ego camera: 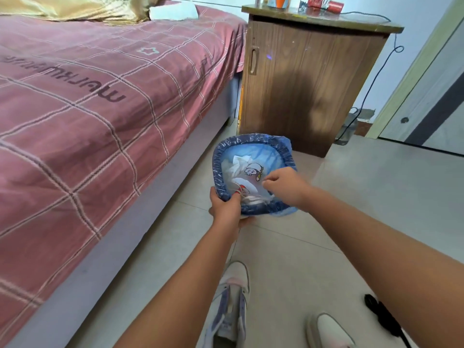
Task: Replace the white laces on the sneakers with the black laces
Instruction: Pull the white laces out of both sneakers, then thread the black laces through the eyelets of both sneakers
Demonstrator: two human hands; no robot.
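Left hand (227,205) grips near-left rim of one blue-lined bin (283,146). Right hand (286,187) over it, fingers curled; contents indiscernible. Two sneakers (232,297) near on floor; one black lace bundle (383,313) near right.

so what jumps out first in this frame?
The small bin lined with a blue plastic bag, on the tiled floor between the bed and the brown wooden bedside cabinet. The left hand grips its near rim while the right hand reaches over it, fingers curled. The bed's pink checked cover fills the left; an unlaced white sneaker lies below.
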